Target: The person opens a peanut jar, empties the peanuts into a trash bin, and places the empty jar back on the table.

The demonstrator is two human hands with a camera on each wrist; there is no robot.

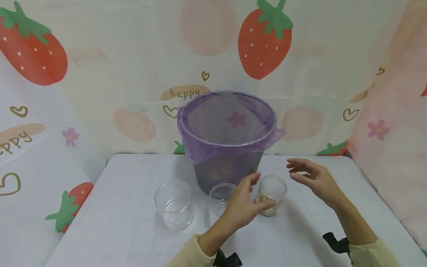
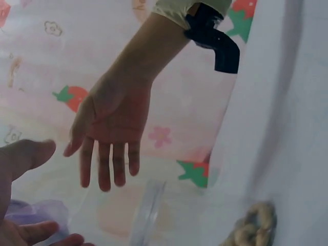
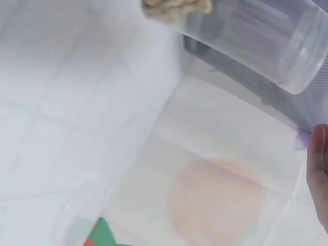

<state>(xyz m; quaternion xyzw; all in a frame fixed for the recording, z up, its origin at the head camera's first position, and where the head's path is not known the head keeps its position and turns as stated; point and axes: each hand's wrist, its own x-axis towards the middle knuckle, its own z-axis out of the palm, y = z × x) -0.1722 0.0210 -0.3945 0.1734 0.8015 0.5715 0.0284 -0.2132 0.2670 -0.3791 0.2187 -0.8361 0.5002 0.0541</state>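
Far left on the white table [image 1: 110, 207], a wide clear plastic cup [image 1: 174, 204] stands upright with nothing in it. Next along, a smaller clear plastic cup [image 1: 221, 198] sits just in front of the dark mesh waste bin with its purple bag liner [image 1: 228, 139], partly hidden behind the left hand [image 1: 242, 205]. That hand is spread in a loose curve, thumb forward, closing round the clear plastic jar holding pale peanuts [image 1: 271, 195] but not clamped on it; whether the fingertips touch the jar, I cannot tell. The jar stands upright on the table, just right of the small cup and in front of the bin. Further right, the right hand [image 1: 313, 178] hovers above the table, fingers relaxed and apart, holding nothing; the left wrist view shows its palm flat and fingers straight. My read: the grasp wants thumb and fingers low and opposite on the jar wall, squeezing gently so the thin plastic doesn't buckle, keeping it upright.
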